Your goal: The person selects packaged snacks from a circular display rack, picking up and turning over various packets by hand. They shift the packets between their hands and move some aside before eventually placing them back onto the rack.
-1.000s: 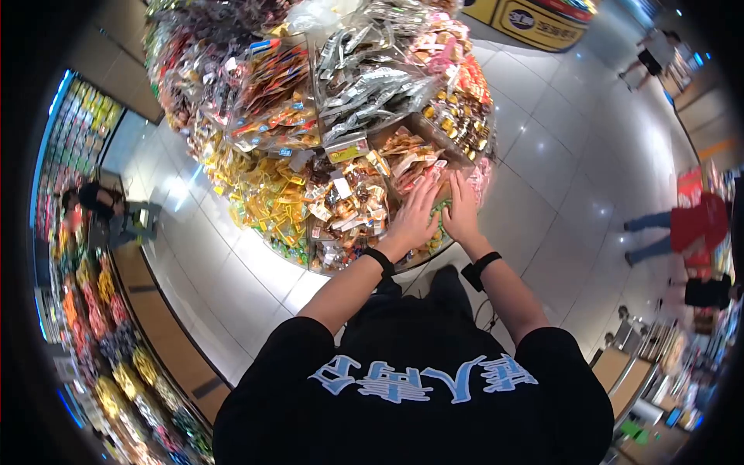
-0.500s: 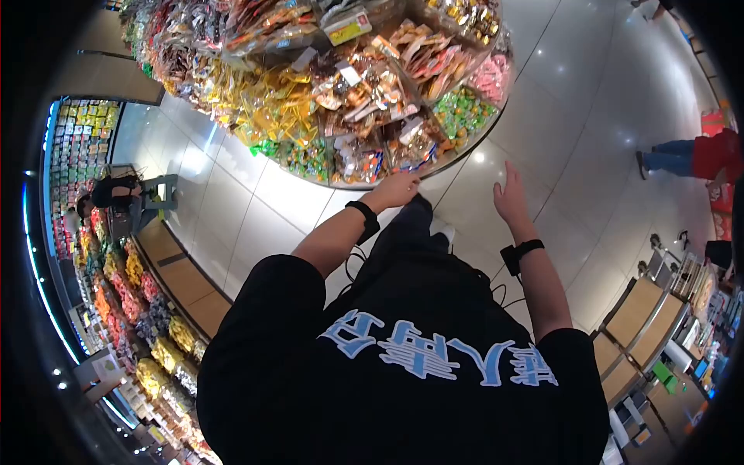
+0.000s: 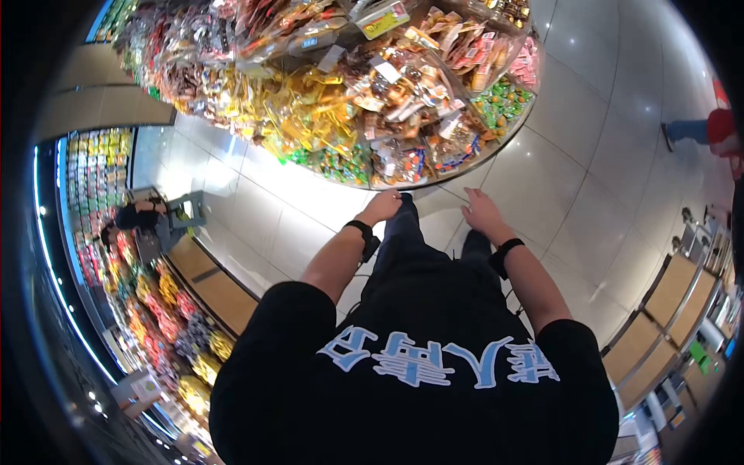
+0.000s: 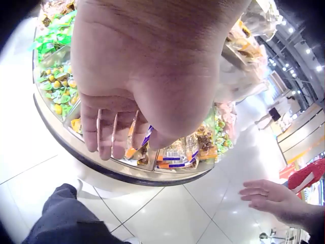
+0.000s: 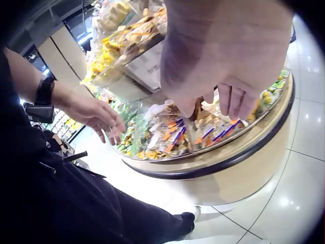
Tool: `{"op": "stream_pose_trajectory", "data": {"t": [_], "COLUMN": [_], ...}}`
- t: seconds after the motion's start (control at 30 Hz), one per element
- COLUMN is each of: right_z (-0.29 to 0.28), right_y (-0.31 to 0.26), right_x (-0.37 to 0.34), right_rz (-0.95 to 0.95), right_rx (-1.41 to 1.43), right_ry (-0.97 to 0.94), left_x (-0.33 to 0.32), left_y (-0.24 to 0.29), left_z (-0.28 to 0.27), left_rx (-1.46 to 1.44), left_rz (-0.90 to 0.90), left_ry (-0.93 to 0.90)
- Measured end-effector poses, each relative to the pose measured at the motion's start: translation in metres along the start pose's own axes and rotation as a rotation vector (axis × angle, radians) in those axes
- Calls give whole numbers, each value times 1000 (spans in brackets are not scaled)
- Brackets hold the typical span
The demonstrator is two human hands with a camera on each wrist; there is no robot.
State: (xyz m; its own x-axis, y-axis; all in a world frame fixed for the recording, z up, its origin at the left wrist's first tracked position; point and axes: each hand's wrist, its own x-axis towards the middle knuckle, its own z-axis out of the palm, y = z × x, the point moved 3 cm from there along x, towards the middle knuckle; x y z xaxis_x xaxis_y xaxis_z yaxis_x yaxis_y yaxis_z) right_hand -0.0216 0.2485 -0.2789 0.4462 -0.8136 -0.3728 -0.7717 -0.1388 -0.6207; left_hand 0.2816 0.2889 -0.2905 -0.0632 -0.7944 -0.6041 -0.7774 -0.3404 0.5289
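The left hand [image 3: 383, 207] hangs in front of the rounded display's rim [image 3: 434, 180], holding nothing; its fingers are loosely bent in the left wrist view. To its right the right hand [image 3: 484, 213] is held in the air with fingers loosely spread, also empty. Nearest to both hands are packets with blue and orange stripes [image 3: 457, 149] at the display's edge. Beside them lie green-wrapped sweets [image 3: 500, 105] and yellow packets [image 3: 310, 116]. Across the left wrist view's lower right, the right hand [image 4: 274, 198] shows apart from the display.
A person [image 3: 143, 217] is at the left beside shelves of colourful packets [image 3: 167, 310]. Someone in red [image 3: 722, 133] stands at the far right. Wooden boxes [image 3: 670, 298] stand at the lower right, and tiled floor [image 3: 581, 147] runs around the display.
Both hands have come away from the packets and back toward the body. Since the middle frame, the right hand has moved inward, closer to the left. The head view has shifted.
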Motion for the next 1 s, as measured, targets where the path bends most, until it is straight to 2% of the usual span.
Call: {"op": "stream_pose_trajectory", "data": {"t": [0.1, 0.13, 0.17, 0.27, 0.3, 0.4, 0.47, 0.5, 0.53, 0.57, 0.6, 0.7, 0.8, 0.83, 0.87, 0.93, 1.0], "right_z": [61, 88, 117, 165, 172, 215, 243, 246, 244, 226, 228, 232, 243, 233, 228, 231, 239], "right_y": [-33, -38, -39, -58, -66, -67, -58, -57, -61, -70, -74, -80, -83, -91, -93, -94, -95], "right_x": [49, 65, 78, 104, 107, 124, 138, 142, 142, 138, 139, 141, 153, 150, 153, 163, 176], "right_rz": [129, 189, 274, 546, 636, 704, 777, 811, 843, 901, 917, 949, 859, 838, 840, 832, 835], "right_rx": [178, 263, 377, 569, 614, 650, 678, 721, 763, 934, 900, 777, 989, 953, 1067, 1297, 1409], "right_ry": [-49, -58, 16, 0, 61, 500, 546, 534, 522, 454, 508, 658, 794, 889, 903, 926, 1060], "left_x": [11, 16, 21, 30, 35, 55, 67, 77, 83, 88, 95, 116, 140, 145, 149, 158, 164], "left_y": [-37, -48, -58, -61, -60, -47, -40, -46, -45, -39, -35, -32, -35, -33, -32, -32, -40], "left_z": [-23, -33, -42, -70, -76, -90, -89, -84, -81, -78, -75, -65, -56, -55, -56, -59, -59], "left_rx": [38, 91, 130, 266, 285, 346, 374, 422, 440, 455, 467, 568, 626, 630, 633, 585, 579], "left_rz": [-16, 21, 115, 290, 301, 314, 282, 463, 494, 525, 556, 517, 364, 316, 266, 354, 452], "left_ry": [-25, -24, -2, 17, 3, -64, -132, -63, -52, -37, -18, -45, -83, -97, -110, -129, -104]}}
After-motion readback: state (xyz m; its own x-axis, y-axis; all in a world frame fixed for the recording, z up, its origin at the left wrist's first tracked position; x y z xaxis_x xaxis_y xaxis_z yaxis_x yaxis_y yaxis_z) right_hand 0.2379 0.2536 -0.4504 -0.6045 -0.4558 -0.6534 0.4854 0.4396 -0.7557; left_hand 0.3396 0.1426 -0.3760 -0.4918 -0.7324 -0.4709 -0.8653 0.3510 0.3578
